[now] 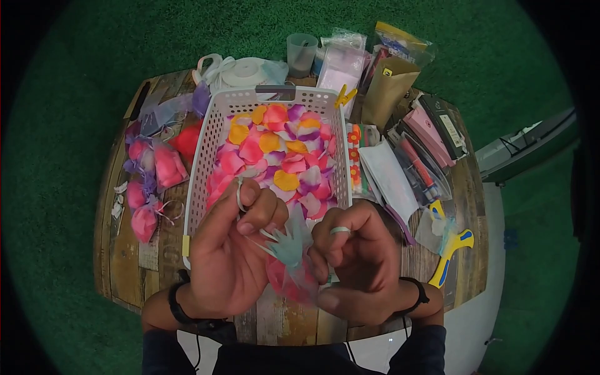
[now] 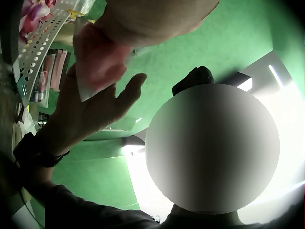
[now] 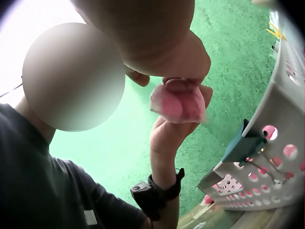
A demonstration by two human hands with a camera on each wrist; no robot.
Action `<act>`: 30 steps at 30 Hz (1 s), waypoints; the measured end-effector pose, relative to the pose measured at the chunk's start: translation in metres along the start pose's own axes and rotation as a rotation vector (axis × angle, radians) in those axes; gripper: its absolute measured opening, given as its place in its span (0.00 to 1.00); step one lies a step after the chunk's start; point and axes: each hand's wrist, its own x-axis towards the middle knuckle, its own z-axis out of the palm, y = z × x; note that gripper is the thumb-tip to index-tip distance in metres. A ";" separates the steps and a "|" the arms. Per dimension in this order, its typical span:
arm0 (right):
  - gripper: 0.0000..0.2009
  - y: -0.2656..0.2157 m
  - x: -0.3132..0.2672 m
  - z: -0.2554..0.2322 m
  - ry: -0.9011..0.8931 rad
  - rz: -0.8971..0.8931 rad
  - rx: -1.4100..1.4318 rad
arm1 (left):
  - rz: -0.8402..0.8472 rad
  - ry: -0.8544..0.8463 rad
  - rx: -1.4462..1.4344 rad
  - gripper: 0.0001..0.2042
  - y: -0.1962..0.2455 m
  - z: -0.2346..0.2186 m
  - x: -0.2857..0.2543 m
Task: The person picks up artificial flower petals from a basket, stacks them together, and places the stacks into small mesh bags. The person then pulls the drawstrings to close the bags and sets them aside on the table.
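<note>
Between both hands hangs a small sheer drawstring pouch [image 1: 292, 275], pale green at its gathered top, with pink petals showing through. My left hand [image 1: 231, 256] curls its fingers round one drawstring loop, and the white ribbon shows at the fingertips. A matching ribbon crosses a bent finger of my right hand [image 1: 365, 262], on the pouch's other side. In the left wrist view the pouch [image 2: 102, 62] overlaps the right hand [image 2: 86, 107]. The right wrist view shows the pouch's pink bulge [image 3: 178, 105] below the right hand [image 3: 162, 47].
Beyond the hands stands a white perforated basket [image 1: 203, 150] of pink, orange and purple petals. Filled pouches [image 1: 144, 222] lie at the left. At the right are a white packet [image 1: 389, 181], a yellow-and-blue tool [image 1: 447, 259] and a brown paper bag [image 1: 389, 94]. A ribbon roll [image 1: 247, 72] sits behind.
</note>
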 end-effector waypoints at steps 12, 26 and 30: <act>0.16 0.015 -0.001 -0.017 0.073 -0.025 -0.178 | 0.035 -0.093 0.025 0.07 0.001 0.003 -0.006; 0.23 0.014 0.006 -0.013 0.078 0.115 -0.074 | 0.057 -0.247 -0.003 0.08 0.006 0.001 -0.004; 0.15 0.006 0.007 -0.024 0.053 0.090 -0.038 | 0.099 -0.231 0.006 0.08 0.019 0.008 -0.006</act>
